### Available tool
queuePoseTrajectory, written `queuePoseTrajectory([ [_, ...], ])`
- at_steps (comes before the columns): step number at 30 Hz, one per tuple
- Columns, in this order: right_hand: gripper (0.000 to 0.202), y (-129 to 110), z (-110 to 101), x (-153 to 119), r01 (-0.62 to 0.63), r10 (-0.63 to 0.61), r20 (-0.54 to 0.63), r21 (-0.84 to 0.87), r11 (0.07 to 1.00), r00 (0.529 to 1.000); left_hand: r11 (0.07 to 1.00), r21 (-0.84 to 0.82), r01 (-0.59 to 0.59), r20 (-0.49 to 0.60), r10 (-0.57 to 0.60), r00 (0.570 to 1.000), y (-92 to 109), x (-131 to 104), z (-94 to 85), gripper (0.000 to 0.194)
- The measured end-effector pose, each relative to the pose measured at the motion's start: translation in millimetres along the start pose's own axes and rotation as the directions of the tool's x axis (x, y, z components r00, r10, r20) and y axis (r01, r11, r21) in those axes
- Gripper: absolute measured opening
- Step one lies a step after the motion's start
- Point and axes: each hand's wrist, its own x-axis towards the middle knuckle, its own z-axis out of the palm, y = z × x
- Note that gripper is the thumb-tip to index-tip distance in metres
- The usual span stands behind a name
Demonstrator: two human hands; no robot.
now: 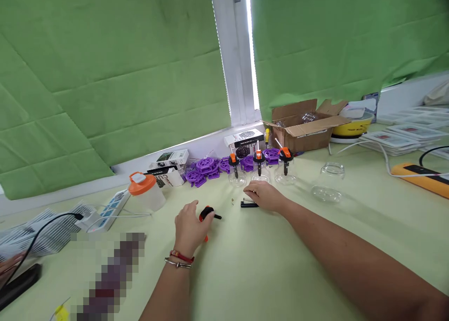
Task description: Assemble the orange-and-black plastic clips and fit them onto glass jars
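Note:
My left hand (191, 225) is closed around a black and orange lid (207, 212) at the middle of the table, its thumb against the black part. A black spout-like piece sticks out to the right. My right hand (266, 196) is bent down over a slim black part (247, 204) with a thin coil spring (249, 200) along it. Its fingertips are close to the spring, and whatever they pinch is hidden. Tiny brass-coloured bits (232, 201) lie between my hands. Behind stand three glass jars (260, 174) with black and orange lids and white stems.
Purple plastic parts (205, 167) and printed boxes (243, 138) line the back. An open carton (303, 129) and an upturned glass jar (328, 183) are at the right. An orange-lidded shaker (147, 192) and a power strip (114, 209) are left. A person's hand (10, 267) shows far left.

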Motion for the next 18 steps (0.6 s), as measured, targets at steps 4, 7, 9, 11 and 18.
queuePoseTrajectory([
  [4, 0.027, -22, 4, -4, -0.037, 0.036, 0.008, 0.224, 0.974, 0.999, 0.997, -0.072, -0.016, 0.232, 0.033, 0.972, 2, -3, 4.2, 0.020],
  [7, 0.027, -38, 10, -10, -0.135, 0.077, 0.157, 0.398, 0.907, 0.985, 0.961, -0.237, -0.140, 0.171, 0.183, 0.968, 9, -7, 5.1, 0.020],
  [9, 0.041, -46, 13, -14, -0.243, 0.081, 0.328, 0.491, 0.837, 0.941, 0.923, -0.345, -0.174, 0.126, 0.229, 0.965, 12, -9, 6.4, 0.023],
  [11, 0.044, -52, 16, -17, -0.365, 0.071, 0.472, 0.569, 0.737, 0.879, 0.894, -0.415, -0.170, 0.092, 0.227, 0.969, 13, -10, 8.8, 0.023],
  [18, 0.008, -63, 24, -17, -0.627, 0.227, 0.589, 0.681, 0.378, 0.776, 0.886, -0.408, -0.221, 0.037, 0.257, 0.966, 11, -9, 13.2, 0.024],
])
